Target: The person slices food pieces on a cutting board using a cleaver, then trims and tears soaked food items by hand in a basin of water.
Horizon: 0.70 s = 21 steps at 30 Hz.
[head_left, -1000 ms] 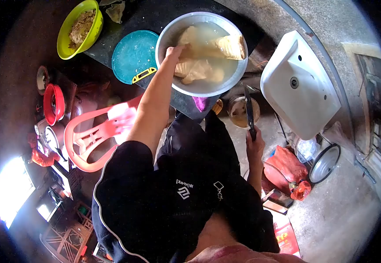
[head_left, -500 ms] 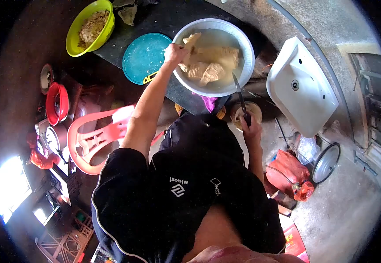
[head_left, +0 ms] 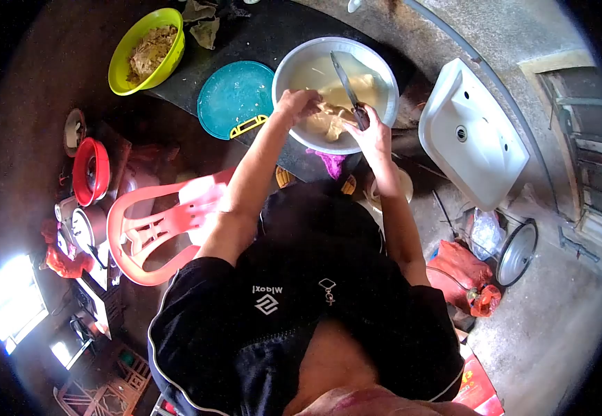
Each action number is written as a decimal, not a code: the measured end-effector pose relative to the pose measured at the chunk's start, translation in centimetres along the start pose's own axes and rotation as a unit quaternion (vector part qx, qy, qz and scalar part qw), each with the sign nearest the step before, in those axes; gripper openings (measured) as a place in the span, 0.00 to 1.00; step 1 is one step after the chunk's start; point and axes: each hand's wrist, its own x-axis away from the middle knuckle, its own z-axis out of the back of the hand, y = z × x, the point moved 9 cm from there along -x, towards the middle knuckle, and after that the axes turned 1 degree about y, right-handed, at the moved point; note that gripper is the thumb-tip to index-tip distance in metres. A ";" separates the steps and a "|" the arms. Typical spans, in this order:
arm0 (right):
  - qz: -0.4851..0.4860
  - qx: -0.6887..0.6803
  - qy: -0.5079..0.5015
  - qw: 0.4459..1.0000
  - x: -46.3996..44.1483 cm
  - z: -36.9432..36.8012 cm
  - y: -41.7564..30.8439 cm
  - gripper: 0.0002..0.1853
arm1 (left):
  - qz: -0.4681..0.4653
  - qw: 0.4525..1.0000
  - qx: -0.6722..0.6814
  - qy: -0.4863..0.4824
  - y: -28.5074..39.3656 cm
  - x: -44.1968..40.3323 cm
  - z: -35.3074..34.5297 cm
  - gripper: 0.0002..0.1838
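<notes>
Pale piece (head_left: 334,126): inside the metal basin (head_left: 380,62), partly over cloudy water, between both hands; a further pale chunk (head_left: 368,84) lies beyond it.
Handling: I judge it wet, slippery and fairly soft, light enough for one hand, liable to tear; I would take hold at the thicker part, clear of the blade.
Left hand (head_left: 301,104): its grip looks clamped on the piece's left end, though I cannot see every fingertip.
Right hand (head_left: 373,132): its grip is clamped around the handle of the knife (head_left: 342,76), blade slanting over the basin.
Surface (head_left: 259,41): black, carrying the basin, a teal board (head_left: 230,97) just beside it and a lime bowl (head_left: 122,52) farther left.
Room: I see a white sink (head_left: 477,132) on the right, a pinkish-red chair (head_left: 169,220) on the left and a red bag (head_left: 457,267) on the concrete floor.
</notes>
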 end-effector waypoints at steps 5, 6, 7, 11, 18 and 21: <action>0.003 0.018 0.024 1.000 0.2 -0.9 2.2 0.30 | -0.043 0.990 0.121 -0.061 -1.9 -1.7 -1.9 0.13; -0.020 0.007 0.020 1.000 0.0 -0.5 1.7 0.30 | -0.049 0.978 0.180 -0.090 -0.5 1.1 -3.3 0.15; -0.044 -0.004 0.016 0.999 -0.3 0.0 0.5 0.30 | -0.073 0.969 0.191 -0.136 -0.2 1.4 -4.1 0.18; -0.116 -0.001 0.007 0.993 -0.6 -1.2 1.1 0.29 | -0.139 0.977 0.079 -0.144 -0.8 3.2 -6.2 0.29; -0.166 -0.066 -0.041 0.983 0.2 -2.9 1.8 0.30 | -0.122 0.976 0.160 -0.079 -3.5 1.8 -5.1 0.17; -0.180 -0.101 -0.046 0.977 0.4 -4.2 3.2 0.30 | -0.140 0.973 0.158 -0.092 -4.6 0.9 -4.7 0.12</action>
